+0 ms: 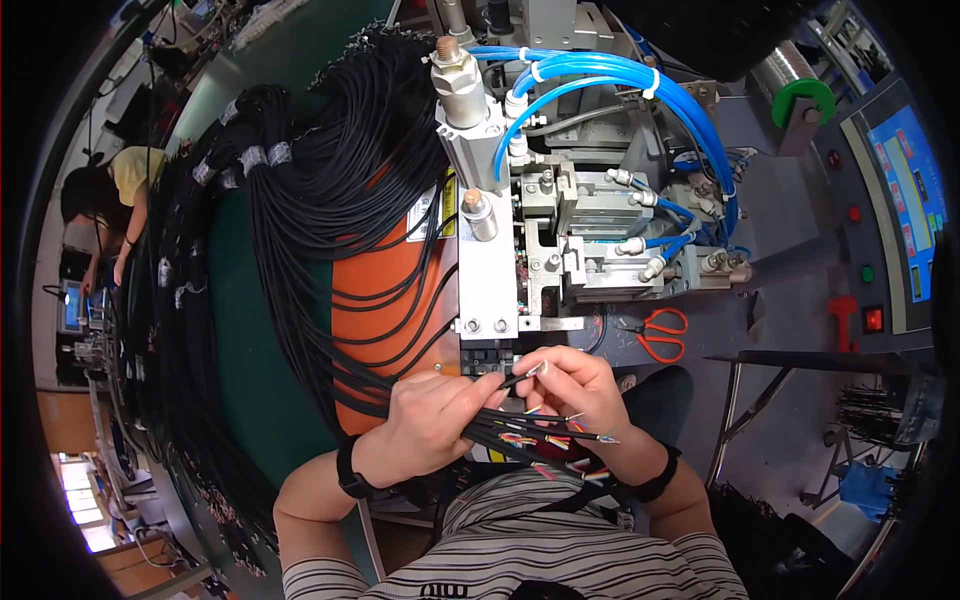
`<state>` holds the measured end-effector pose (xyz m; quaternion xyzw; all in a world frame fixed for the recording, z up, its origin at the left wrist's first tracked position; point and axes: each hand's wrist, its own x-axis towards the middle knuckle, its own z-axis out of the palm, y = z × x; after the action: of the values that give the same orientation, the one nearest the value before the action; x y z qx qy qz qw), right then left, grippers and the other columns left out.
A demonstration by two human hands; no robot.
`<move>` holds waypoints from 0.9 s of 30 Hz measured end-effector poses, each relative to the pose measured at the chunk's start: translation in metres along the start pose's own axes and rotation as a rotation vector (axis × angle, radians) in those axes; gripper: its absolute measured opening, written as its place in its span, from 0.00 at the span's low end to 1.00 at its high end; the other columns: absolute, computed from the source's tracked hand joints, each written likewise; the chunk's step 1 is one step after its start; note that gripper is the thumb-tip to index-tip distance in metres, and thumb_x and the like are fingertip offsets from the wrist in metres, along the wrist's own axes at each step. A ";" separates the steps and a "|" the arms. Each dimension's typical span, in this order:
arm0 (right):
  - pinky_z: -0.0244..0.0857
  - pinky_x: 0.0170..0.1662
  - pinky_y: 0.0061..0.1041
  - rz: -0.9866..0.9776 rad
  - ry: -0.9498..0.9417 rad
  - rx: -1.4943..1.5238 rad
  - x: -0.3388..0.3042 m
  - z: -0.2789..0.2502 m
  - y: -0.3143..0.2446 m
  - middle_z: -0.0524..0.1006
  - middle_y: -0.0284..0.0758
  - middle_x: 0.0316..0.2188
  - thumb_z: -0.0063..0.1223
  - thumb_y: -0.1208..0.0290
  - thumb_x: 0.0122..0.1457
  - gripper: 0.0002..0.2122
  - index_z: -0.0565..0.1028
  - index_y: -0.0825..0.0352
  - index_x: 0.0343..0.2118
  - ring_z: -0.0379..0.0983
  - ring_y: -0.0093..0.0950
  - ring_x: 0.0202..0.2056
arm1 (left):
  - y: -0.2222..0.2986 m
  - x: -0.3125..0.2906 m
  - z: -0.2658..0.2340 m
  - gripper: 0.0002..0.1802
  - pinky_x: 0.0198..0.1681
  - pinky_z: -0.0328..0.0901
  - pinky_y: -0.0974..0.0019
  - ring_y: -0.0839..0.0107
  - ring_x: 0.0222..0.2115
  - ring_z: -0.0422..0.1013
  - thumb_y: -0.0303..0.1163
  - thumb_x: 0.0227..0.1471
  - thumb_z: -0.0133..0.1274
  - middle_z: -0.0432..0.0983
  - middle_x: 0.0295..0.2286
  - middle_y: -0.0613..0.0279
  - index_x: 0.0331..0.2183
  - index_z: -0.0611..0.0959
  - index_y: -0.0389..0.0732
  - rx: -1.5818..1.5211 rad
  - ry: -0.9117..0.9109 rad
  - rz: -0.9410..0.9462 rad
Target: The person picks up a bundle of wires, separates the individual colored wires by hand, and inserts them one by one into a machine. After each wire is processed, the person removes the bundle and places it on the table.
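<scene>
My left hand (428,420) is closed around several black cables (515,423), whose stripped ends fan out to the right under my right hand. Short coloured wires (518,439) stick out of those ends. One cable end (516,380) is raised above the rest, between my two hands. My right hand (590,398) pinches its bared wire tips (535,370) between thumb and finger. Both hands are just in front of a machine with a white metal block (487,280). From my left hand the cables run back to a large black cable bundle (330,180).
Blue air hoses (690,95) arch over the machine's cylinders. Red-handled scissors (662,335) lie right of the machine, near a control panel with a screen (905,200). An orange sheet (385,285) lies under the cables on the green table (240,330). Another person (135,190) is at far left.
</scene>
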<state>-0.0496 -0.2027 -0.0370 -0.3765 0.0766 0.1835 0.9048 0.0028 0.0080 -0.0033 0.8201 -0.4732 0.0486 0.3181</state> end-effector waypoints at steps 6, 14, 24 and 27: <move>0.58 0.24 0.11 0.124 -0.105 0.113 0.006 -0.011 -0.005 0.75 0.33 0.29 0.50 0.74 0.64 0.07 0.74 0.71 0.41 0.67 0.14 0.23 | -0.001 0.004 0.005 0.22 0.21 0.61 0.66 0.66 0.20 0.71 0.28 0.41 0.62 0.77 0.27 0.60 0.41 0.80 0.33 0.056 0.009 0.099; 0.57 0.23 0.12 0.157 -0.057 0.076 0.006 -0.010 -0.008 0.73 0.31 0.27 0.51 0.78 0.62 0.06 0.73 0.70 0.41 0.67 0.15 0.22 | 0.000 0.007 0.001 0.23 0.22 0.60 0.67 0.68 0.20 0.71 0.27 0.40 0.62 0.77 0.27 0.59 0.42 0.80 0.32 0.145 0.001 0.199; 0.66 0.35 0.17 -0.517 0.030 -0.570 -0.006 0.013 0.019 0.74 0.38 0.41 0.51 0.78 0.62 0.12 0.73 0.72 0.48 0.73 0.21 0.33 | 0.005 0.004 0.005 0.17 0.20 0.57 0.65 0.67 0.16 0.69 0.27 0.43 0.62 0.72 0.19 0.64 0.38 0.78 0.35 -0.063 0.100 -0.029; 0.69 0.40 0.21 -0.712 0.062 -0.862 -0.008 0.011 0.023 0.73 0.39 0.44 0.51 0.76 0.63 0.13 0.73 0.73 0.50 0.75 0.23 0.37 | 0.004 0.003 0.006 0.17 0.20 0.57 0.65 0.67 0.17 0.69 0.28 0.44 0.62 0.72 0.19 0.64 0.38 0.77 0.35 0.017 0.062 0.010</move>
<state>-0.0658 -0.1821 -0.0418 -0.7203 -0.1108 -0.1298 0.6724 0.0001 0.0012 -0.0055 0.8184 -0.4669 0.0796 0.3254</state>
